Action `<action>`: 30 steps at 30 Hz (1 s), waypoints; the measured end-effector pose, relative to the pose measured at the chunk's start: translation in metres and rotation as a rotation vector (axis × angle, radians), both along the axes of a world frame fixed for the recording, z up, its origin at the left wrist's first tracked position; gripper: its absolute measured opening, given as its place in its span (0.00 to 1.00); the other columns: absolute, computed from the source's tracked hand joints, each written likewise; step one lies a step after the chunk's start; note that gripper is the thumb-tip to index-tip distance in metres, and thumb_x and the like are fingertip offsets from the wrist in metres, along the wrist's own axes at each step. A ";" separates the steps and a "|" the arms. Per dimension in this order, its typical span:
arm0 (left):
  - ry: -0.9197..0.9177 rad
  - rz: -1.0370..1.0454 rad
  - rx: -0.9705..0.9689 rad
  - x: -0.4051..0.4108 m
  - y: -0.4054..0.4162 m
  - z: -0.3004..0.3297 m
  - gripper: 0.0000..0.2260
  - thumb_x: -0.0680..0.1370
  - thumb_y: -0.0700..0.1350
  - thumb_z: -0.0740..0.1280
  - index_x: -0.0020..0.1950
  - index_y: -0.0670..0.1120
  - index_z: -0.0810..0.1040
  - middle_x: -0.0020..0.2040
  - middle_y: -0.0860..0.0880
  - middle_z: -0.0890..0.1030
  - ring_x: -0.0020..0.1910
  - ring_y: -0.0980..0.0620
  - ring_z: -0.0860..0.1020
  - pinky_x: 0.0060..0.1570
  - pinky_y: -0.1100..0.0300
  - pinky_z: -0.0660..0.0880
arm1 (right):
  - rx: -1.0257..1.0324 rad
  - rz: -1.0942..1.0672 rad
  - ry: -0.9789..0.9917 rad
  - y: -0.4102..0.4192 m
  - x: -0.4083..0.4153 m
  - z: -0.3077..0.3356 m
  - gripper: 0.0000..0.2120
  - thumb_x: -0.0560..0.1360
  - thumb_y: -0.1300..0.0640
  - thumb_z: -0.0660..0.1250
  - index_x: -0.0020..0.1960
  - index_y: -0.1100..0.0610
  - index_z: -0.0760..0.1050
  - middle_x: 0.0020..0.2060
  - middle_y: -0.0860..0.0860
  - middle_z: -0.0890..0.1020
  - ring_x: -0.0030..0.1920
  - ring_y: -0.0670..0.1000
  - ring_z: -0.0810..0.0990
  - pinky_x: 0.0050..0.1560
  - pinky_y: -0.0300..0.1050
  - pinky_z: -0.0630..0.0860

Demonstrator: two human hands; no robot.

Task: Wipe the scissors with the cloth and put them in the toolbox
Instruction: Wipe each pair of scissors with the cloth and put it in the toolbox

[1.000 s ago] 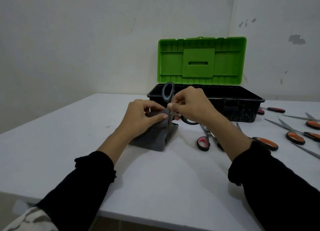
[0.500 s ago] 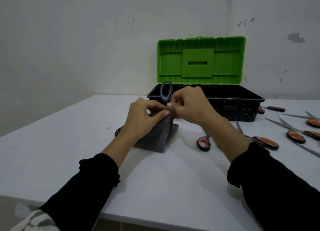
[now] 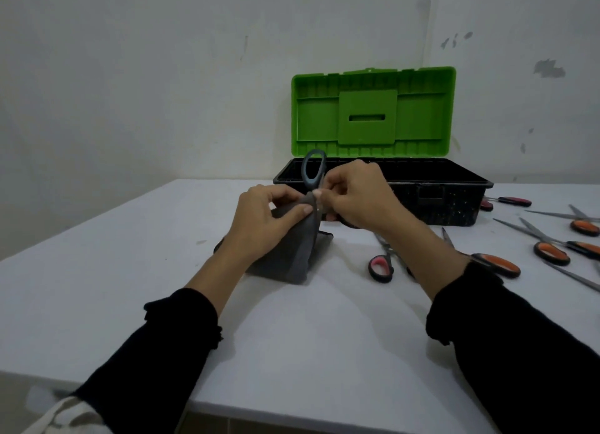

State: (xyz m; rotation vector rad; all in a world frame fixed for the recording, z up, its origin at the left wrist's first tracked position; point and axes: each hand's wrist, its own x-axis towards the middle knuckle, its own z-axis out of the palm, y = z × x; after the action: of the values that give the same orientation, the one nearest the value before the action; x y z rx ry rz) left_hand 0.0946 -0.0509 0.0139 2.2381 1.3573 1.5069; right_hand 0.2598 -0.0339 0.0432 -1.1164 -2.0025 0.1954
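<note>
My right hand (image 3: pixel 355 196) grips a pair of grey-handled scissors (image 3: pixel 313 173) held upright, one handle loop sticking up above my fingers. Their blades point down into a dark grey cloth (image 3: pixel 292 258), which my left hand (image 3: pixel 266 219) pinches around them. The cloth's lower part rests on the white table (image 3: pixel 292 336). Behind my hands stands the toolbox (image 3: pixel 454 206), black with its green lid (image 3: pixel 373 112) raised open. The blades are hidden in the cloth.
Several more scissors lie on the table to the right: a pink-handled pair (image 3: pixel 380 266), an orange-handled pair (image 3: pixel 495 264) by my right forearm, others (image 3: pixel 552 251) near the right edge, and a red-handled pair (image 3: pixel 513 201) beside the toolbox. Walls stand behind.
The scissors have shifted slightly upward in my right hand and the cloth has been drawn along the blades. Both hands stay in nearly the same place.
</note>
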 end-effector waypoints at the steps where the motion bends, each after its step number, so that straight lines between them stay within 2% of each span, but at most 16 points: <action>1: -0.003 0.000 -0.002 -0.001 0.000 0.000 0.03 0.71 0.44 0.72 0.44 0.48 0.82 0.37 0.58 0.79 0.37 0.68 0.75 0.37 0.76 0.68 | -0.008 0.014 0.053 0.000 0.000 0.000 0.09 0.73 0.60 0.69 0.35 0.62 0.79 0.30 0.58 0.83 0.27 0.48 0.81 0.29 0.32 0.75; 5: 0.067 0.067 0.030 -0.009 0.001 -0.001 0.04 0.72 0.46 0.72 0.45 0.51 0.83 0.37 0.61 0.76 0.40 0.71 0.72 0.38 0.76 0.66 | -0.027 0.018 0.081 -0.001 0.007 0.000 0.10 0.73 0.59 0.70 0.36 0.63 0.80 0.29 0.57 0.83 0.25 0.46 0.80 0.28 0.33 0.75; 7: 0.078 0.094 0.028 -0.015 0.002 -0.001 0.03 0.72 0.47 0.72 0.44 0.50 0.83 0.37 0.57 0.78 0.40 0.71 0.72 0.39 0.77 0.64 | -0.011 -0.001 0.065 -0.001 0.015 0.003 0.10 0.73 0.58 0.70 0.34 0.60 0.80 0.27 0.53 0.82 0.24 0.43 0.79 0.28 0.31 0.74; 10: 0.036 0.092 0.032 -0.021 0.004 -0.002 0.04 0.71 0.47 0.73 0.44 0.52 0.83 0.40 0.52 0.82 0.41 0.65 0.74 0.40 0.77 0.65 | 0.039 -0.028 -0.013 0.000 0.016 0.007 0.10 0.73 0.57 0.70 0.33 0.55 0.79 0.27 0.50 0.81 0.25 0.44 0.79 0.30 0.35 0.75; 13: 0.062 0.045 0.051 -0.012 0.004 -0.004 0.06 0.70 0.48 0.73 0.46 0.54 0.83 0.43 0.49 0.82 0.43 0.60 0.74 0.41 0.77 0.65 | 0.082 -0.057 -0.092 0.000 0.003 0.006 0.09 0.72 0.56 0.70 0.34 0.58 0.80 0.28 0.54 0.82 0.29 0.48 0.80 0.34 0.39 0.74; 17: 0.104 0.071 0.092 -0.017 0.003 -0.003 0.05 0.72 0.46 0.72 0.45 0.56 0.81 0.42 0.49 0.80 0.41 0.62 0.72 0.41 0.78 0.64 | -0.005 -0.023 0.018 -0.001 0.011 0.010 0.12 0.73 0.57 0.70 0.32 0.56 0.78 0.27 0.52 0.82 0.23 0.41 0.78 0.29 0.32 0.74; 20: 0.120 0.062 0.133 -0.024 0.005 -0.007 0.05 0.72 0.47 0.72 0.46 0.56 0.81 0.42 0.48 0.81 0.43 0.61 0.72 0.42 0.76 0.64 | -0.047 -0.061 0.033 0.001 0.022 0.011 0.13 0.72 0.55 0.71 0.30 0.55 0.78 0.28 0.55 0.83 0.30 0.51 0.83 0.37 0.42 0.79; 22: 0.129 0.053 0.189 -0.024 0.006 -0.009 0.05 0.72 0.50 0.70 0.46 0.54 0.82 0.42 0.52 0.82 0.43 0.58 0.72 0.44 0.73 0.65 | -0.113 -0.077 0.073 0.002 0.026 0.011 0.13 0.71 0.54 0.71 0.31 0.59 0.81 0.29 0.58 0.83 0.34 0.58 0.83 0.40 0.48 0.80; 23: 0.140 0.049 0.229 -0.023 0.007 -0.010 0.06 0.71 0.51 0.69 0.46 0.53 0.83 0.41 0.56 0.82 0.42 0.57 0.71 0.45 0.68 0.67 | -0.166 -0.079 0.101 0.001 0.027 0.012 0.13 0.71 0.54 0.72 0.32 0.61 0.81 0.30 0.58 0.83 0.34 0.59 0.83 0.39 0.48 0.80; 25: 0.195 0.064 0.319 -0.021 0.007 -0.009 0.09 0.72 0.52 0.67 0.46 0.49 0.83 0.41 0.60 0.80 0.41 0.57 0.69 0.45 0.60 0.67 | -0.308 -0.090 0.148 -0.001 0.029 0.014 0.12 0.70 0.56 0.73 0.34 0.63 0.81 0.31 0.58 0.84 0.31 0.55 0.82 0.32 0.42 0.78; 27: 0.238 0.100 0.384 -0.020 0.008 -0.010 0.12 0.74 0.51 0.64 0.46 0.46 0.82 0.40 0.56 0.82 0.41 0.55 0.68 0.44 0.56 0.66 | -0.459 -0.055 0.227 -0.003 0.030 0.016 0.10 0.70 0.60 0.73 0.33 0.63 0.77 0.34 0.59 0.83 0.29 0.50 0.81 0.28 0.39 0.75; 30: 0.185 0.116 0.345 -0.022 0.011 -0.012 0.14 0.74 0.51 0.62 0.48 0.43 0.82 0.41 0.50 0.82 0.42 0.51 0.70 0.45 0.57 0.67 | -0.710 0.129 0.345 -0.007 0.029 0.020 0.03 0.73 0.68 0.67 0.44 0.62 0.76 0.39 0.58 0.80 0.29 0.48 0.81 0.29 0.36 0.78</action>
State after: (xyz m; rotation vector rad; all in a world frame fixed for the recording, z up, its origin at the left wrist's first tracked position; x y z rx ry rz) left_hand 0.0723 -0.0396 0.0020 2.6034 1.3871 1.7245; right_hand 0.2887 -0.0407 0.0632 -1.2589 -1.7196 1.1547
